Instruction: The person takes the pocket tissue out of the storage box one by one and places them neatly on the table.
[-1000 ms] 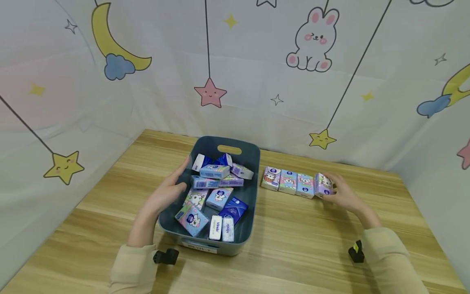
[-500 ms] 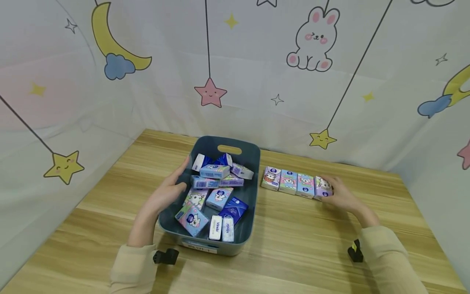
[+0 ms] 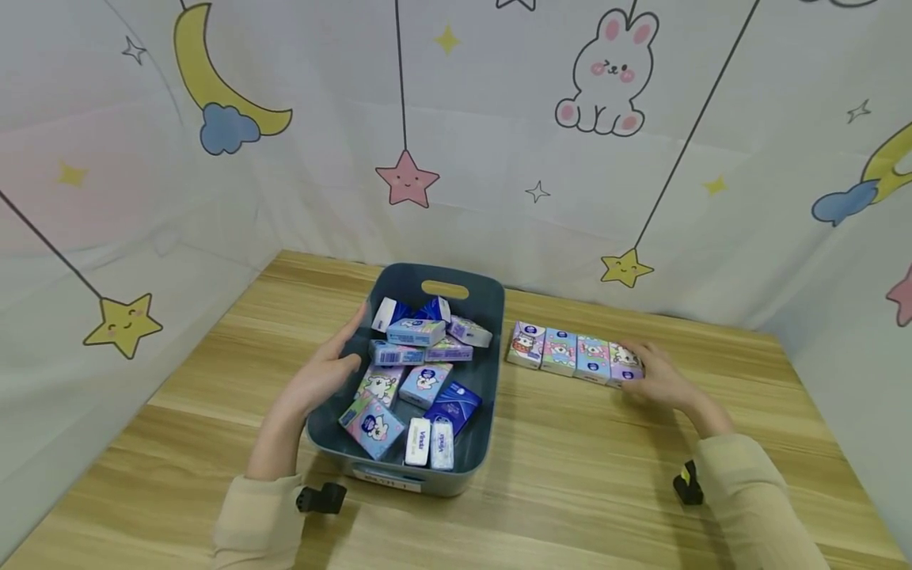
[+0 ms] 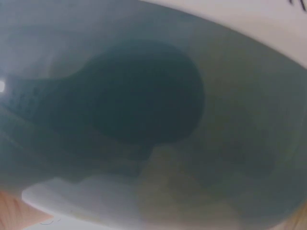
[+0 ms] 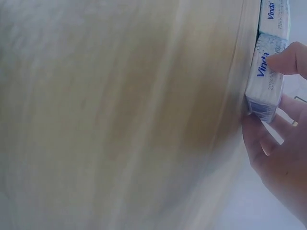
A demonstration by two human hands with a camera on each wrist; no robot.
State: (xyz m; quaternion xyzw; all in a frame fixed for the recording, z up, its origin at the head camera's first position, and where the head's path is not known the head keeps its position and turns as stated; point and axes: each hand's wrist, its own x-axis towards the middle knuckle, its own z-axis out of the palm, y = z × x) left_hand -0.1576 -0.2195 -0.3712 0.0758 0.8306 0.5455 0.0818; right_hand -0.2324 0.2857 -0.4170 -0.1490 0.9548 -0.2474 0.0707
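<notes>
My right hand (image 3: 659, 380) holds the purple tissue pack (image 3: 625, 366) at the right end of a short row on the table. In the right wrist view the thumb (image 5: 286, 60) presses the white Vinda side of that pack, with other fingers around its end. It lies flush against the blue pack (image 3: 593, 360) beside it; a pink-and-blue pack (image 3: 559, 352) and another purple pack (image 3: 526, 345) continue the row leftward. My left hand (image 3: 324, 376) holds the left wall of a dark blue-green plastic bin (image 3: 492, 412), thumb over the rim, fingers along the outside. The left wrist view is mostly filled by the bin's blurred wall.
Several tissue packs lie jumbled in the bin, among them a dark blue one (image 3: 454, 408) and two upright white-sided ones, such as the Vinda pack (image 3: 418, 442). A wood-grain table (image 3: 584, 491) carries everything. A cartoon-printed white curtain (image 3: 484, 229) closes off the back and sides.
My right hand has moved slightly left, bringing the purple tissue pack from tilted and a little apart to flat against the row. The left hand and bin stay put.
</notes>
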